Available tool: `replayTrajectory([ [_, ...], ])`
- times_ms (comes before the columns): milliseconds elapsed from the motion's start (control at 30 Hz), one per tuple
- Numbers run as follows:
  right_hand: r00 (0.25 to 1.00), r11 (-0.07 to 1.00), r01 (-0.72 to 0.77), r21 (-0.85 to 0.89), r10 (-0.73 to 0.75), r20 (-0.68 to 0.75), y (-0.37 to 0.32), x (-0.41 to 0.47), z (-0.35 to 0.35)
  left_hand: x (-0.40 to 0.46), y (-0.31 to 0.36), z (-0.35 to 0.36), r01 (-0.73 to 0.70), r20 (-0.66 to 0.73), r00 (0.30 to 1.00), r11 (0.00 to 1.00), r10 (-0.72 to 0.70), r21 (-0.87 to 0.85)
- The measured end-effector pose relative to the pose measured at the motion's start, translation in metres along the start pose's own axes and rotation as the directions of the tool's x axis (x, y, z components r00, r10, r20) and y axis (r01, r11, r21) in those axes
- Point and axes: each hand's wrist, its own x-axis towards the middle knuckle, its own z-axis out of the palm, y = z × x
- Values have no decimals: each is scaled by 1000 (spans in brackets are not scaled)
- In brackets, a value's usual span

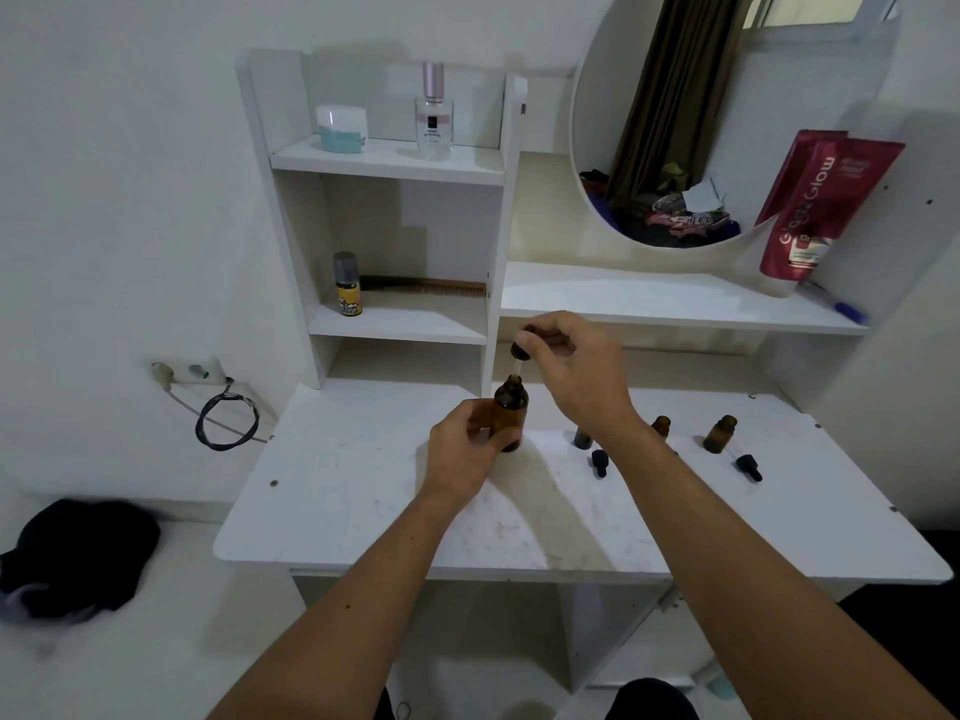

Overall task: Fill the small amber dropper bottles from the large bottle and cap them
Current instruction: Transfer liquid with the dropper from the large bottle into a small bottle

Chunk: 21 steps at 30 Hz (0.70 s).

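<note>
The large amber bottle (511, 410) stands upright on the white tabletop (353, 501), and my left hand (462, 449) grips its body from the left. Just above it my right hand (566, 366) pinches a black dropper cap (521, 348), whose glass pipette reaches down into the bottle's open neck. To the right stand three small amber bottles without caps: one (583, 438) mostly hidden behind my right wrist, one (661, 426) partly hidden, one (720, 434) in full view. Two loose black dropper caps (598, 462) (748, 467) lie in front of them.
A white shelf unit (400, 324) rises behind the bottle, holding a yellow spray can (347, 284), a comb, a perfume bottle (434, 114) and a jar. A round mirror and a red tube (815, 210) stand at the right. A wall socket with a coiled cable (226, 418) is at the left.
</note>
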Motion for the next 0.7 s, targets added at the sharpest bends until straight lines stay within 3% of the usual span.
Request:
replayTrajectory([
  [333, 982, 982, -178, -69, 181, 47, 22, -9, 20, 0, -4, 0, -61, -6, 998, 996, 61, 69],
  [700, 989, 984, -128, -121, 136, 60, 20, -10, 19, 1, -3, 3, -34, -13, 999, 995, 36, 90],
])
